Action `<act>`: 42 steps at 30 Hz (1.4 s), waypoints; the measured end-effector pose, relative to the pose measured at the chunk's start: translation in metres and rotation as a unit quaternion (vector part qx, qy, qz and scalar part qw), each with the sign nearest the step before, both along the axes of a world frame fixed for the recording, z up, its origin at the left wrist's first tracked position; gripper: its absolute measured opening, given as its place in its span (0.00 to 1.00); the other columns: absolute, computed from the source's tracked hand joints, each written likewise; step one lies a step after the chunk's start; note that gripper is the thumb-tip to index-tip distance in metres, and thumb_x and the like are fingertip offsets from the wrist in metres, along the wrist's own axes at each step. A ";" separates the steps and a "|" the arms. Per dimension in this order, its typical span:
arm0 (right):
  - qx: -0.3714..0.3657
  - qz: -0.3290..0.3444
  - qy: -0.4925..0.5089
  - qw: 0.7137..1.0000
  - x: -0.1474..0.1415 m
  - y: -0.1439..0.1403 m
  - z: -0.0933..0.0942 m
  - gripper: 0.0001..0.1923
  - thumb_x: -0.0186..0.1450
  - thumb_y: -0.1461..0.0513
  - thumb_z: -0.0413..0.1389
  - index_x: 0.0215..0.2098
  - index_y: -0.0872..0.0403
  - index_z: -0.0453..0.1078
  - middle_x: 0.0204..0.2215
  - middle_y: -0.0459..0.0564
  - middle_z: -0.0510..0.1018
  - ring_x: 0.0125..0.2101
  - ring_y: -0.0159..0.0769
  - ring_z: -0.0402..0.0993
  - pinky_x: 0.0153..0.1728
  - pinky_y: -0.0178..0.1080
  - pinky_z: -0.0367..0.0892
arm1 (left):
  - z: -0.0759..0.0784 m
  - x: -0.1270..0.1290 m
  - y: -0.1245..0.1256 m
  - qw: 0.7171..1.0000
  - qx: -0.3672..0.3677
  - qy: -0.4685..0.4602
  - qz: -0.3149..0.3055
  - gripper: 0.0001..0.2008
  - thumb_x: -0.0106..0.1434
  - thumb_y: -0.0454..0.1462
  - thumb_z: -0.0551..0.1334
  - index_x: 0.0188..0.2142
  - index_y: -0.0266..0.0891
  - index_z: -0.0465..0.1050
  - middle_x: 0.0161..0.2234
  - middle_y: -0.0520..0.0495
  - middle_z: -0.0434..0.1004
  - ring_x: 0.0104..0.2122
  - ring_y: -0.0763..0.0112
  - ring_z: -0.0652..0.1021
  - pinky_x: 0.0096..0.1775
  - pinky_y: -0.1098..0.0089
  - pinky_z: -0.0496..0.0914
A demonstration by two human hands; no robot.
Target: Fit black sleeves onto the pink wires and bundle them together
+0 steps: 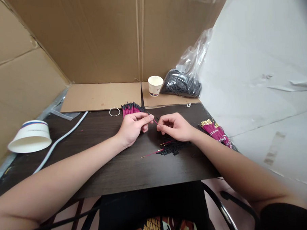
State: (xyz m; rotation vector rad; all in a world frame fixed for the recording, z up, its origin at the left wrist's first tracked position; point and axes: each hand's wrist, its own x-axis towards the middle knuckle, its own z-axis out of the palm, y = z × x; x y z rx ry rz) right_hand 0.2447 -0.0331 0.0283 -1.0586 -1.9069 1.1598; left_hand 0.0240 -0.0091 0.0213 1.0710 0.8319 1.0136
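Over the middle of the dark table, a thin magenta wire (156, 121) runs between my two hands. My left hand (132, 128) pinches its black-sleeved end between thumb and fingertips. The other end is pinched by my right hand (176, 127), whose fingers are curled and partly hide it. Below the right hand lies a pile of short black sleeves (172, 148), with a few loose magenta wires (151, 153) with gold tips. Just behind my left hand is a bunch of magenta wires with black ends (131, 110). A tied bundle of gold-tipped wires (216, 132) rests to the right.
At the back, a paper cup (155, 86) and a clear bag of black pieces (182, 83) stand on flat cardboard (101, 96). Another cup (29, 137) lies at left beside a pale cable (60, 141). A white band (114, 112) is near the wires. Cardboard walls (101, 36) enclose the table.
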 end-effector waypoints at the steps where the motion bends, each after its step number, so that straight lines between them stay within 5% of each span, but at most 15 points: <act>1: -0.001 0.000 -0.001 1.000 0.000 0.000 0.000 0.13 0.71 0.54 0.63 0.32 0.53 0.77 0.24 0.46 0.80 0.25 0.33 0.72 0.28 0.35 0.66 | 0.000 0.000 0.000 1.000 -0.001 0.001 0.001 0.19 0.53 0.46 0.84 0.33 0.35 0.86 0.31 0.44 0.82 0.23 0.77 0.70 0.25 0.71 0.62; 17: -0.011 0.001 0.030 0.999 0.001 0.003 -0.001 0.19 0.74 0.48 0.64 0.33 0.53 0.77 0.26 0.46 0.82 0.28 0.34 0.74 0.33 0.38 0.67 | -0.004 0.000 -0.001 0.999 0.000 0.005 -0.043 0.23 0.51 0.47 0.86 0.40 0.34 0.88 0.27 0.47 0.80 0.23 0.75 0.71 0.26 0.70 0.65; 27: -0.010 0.003 0.028 1.000 -0.002 0.001 -0.002 0.19 0.76 0.48 0.62 0.37 0.53 0.82 0.33 0.49 0.87 0.34 0.37 0.81 0.41 0.39 0.72 | -0.003 -0.001 0.000 0.997 0.047 0.061 -0.028 0.20 0.56 0.50 0.83 0.36 0.35 0.87 0.26 0.47 0.80 0.23 0.75 0.71 0.26 0.71 0.65; 42: -0.010 0.014 -0.004 1.000 -0.001 0.000 -0.007 0.16 0.74 0.52 0.63 0.33 0.53 0.77 0.27 0.47 0.82 0.26 0.33 0.73 0.29 0.36 0.66 | -0.002 -0.001 -0.001 0.996 0.046 0.070 -0.022 0.18 0.60 0.49 0.80 0.34 0.36 0.85 0.22 0.51 0.74 0.22 0.75 0.70 0.27 0.71 0.64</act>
